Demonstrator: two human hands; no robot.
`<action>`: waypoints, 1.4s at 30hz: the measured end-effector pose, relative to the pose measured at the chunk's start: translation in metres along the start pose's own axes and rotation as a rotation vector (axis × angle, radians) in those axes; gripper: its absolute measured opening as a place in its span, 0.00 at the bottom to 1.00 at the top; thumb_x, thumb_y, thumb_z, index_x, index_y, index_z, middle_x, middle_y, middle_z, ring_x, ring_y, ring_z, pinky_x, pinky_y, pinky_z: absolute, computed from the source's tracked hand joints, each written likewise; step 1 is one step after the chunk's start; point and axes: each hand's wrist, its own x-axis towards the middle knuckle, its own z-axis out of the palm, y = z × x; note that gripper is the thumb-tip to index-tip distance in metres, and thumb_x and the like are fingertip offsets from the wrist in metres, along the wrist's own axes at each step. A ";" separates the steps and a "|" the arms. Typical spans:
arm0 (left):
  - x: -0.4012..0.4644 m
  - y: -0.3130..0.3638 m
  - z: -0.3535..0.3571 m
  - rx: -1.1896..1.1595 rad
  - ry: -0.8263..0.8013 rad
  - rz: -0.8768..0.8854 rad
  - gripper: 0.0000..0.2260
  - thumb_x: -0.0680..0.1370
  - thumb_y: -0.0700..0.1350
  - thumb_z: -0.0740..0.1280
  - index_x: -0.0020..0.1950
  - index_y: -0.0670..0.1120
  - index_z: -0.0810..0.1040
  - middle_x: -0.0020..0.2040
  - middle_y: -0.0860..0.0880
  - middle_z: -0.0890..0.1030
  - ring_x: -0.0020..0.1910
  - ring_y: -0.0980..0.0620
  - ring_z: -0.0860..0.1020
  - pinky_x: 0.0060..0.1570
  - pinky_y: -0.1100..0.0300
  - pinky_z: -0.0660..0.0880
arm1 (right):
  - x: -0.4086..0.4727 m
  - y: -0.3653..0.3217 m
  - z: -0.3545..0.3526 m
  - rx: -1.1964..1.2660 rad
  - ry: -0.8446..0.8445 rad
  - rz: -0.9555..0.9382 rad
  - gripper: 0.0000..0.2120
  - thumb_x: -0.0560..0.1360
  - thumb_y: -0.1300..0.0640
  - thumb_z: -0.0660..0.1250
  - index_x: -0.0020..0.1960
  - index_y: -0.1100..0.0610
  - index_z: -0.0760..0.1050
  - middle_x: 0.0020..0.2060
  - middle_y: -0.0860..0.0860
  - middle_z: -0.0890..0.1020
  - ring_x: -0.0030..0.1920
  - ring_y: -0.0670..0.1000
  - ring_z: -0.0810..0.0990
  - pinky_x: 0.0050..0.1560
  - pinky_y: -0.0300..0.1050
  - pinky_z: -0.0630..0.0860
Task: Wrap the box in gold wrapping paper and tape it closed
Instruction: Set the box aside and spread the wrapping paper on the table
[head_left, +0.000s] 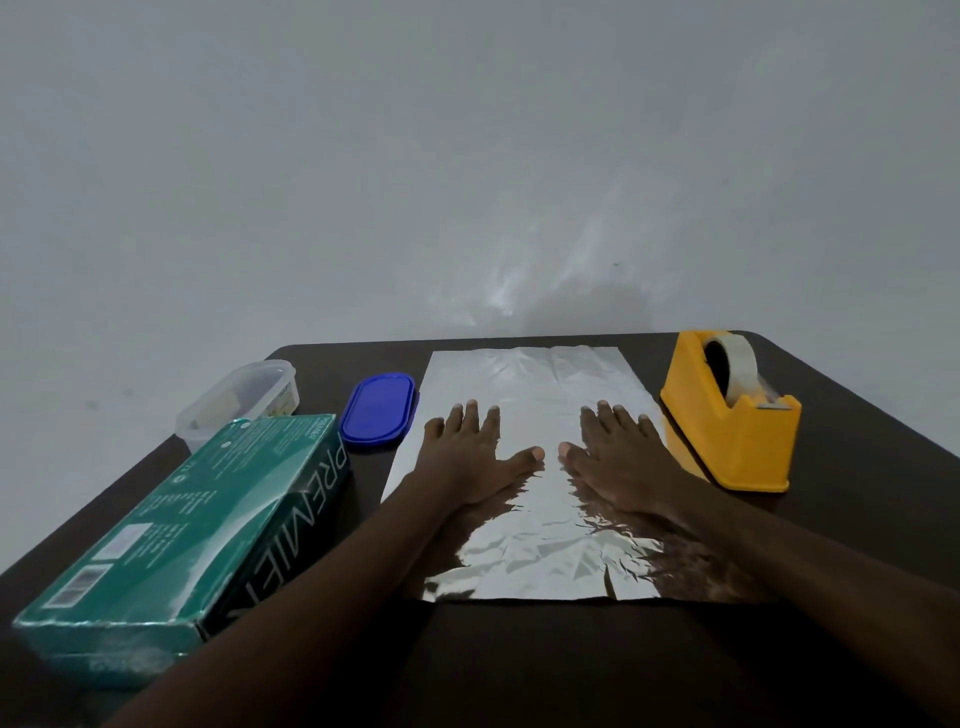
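At the centre of the frame, both hands lie flat on the wrapping paper (540, 415) — the left hand (467, 457) and the right hand (618, 457) side by side, fingers straight and spread, thumbs nearly meeting, holding nothing. The sheet runs lengthwise away from the person, from the lower middle of the picture toward the table's (857, 493) far edge; it looks silvery and creased here, its gold colour not evident in this light. The box (171, 535) lies at the lower left, well apart from the paper's left edge, a long green carton whose long axis slants from lower left toward the centre. It sits to the left of the fingers, so the left hand is plainly nearer for fetching it — probably the next move. Just beside the right hand stands the yellow tape dispenser (732, 421). A blue lid (379, 410) and a clear tub (239, 400) rest at mid left.
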 end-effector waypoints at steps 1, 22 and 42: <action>0.000 0.000 -0.001 -0.001 -0.004 0.001 0.50 0.67 0.78 0.37 0.81 0.49 0.45 0.81 0.42 0.45 0.80 0.43 0.44 0.76 0.42 0.45 | 0.000 0.000 -0.001 -0.003 0.000 0.001 0.34 0.82 0.37 0.43 0.81 0.56 0.43 0.80 0.57 0.44 0.80 0.57 0.41 0.77 0.60 0.41; -0.073 -0.025 -0.104 -0.093 0.440 -0.265 0.19 0.79 0.59 0.61 0.58 0.46 0.79 0.57 0.45 0.82 0.58 0.44 0.78 0.57 0.53 0.72 | -0.028 -0.104 -0.059 0.426 0.208 -0.111 0.23 0.82 0.45 0.56 0.73 0.54 0.65 0.62 0.57 0.79 0.65 0.59 0.76 0.64 0.50 0.68; -0.164 -0.100 -0.099 -0.001 0.156 -0.560 0.49 0.62 0.80 0.55 0.72 0.47 0.67 0.67 0.39 0.71 0.65 0.35 0.69 0.65 0.39 0.66 | -0.015 -0.231 -0.054 1.052 -0.151 0.019 0.14 0.75 0.45 0.67 0.51 0.56 0.76 0.46 0.58 0.82 0.42 0.58 0.84 0.45 0.57 0.84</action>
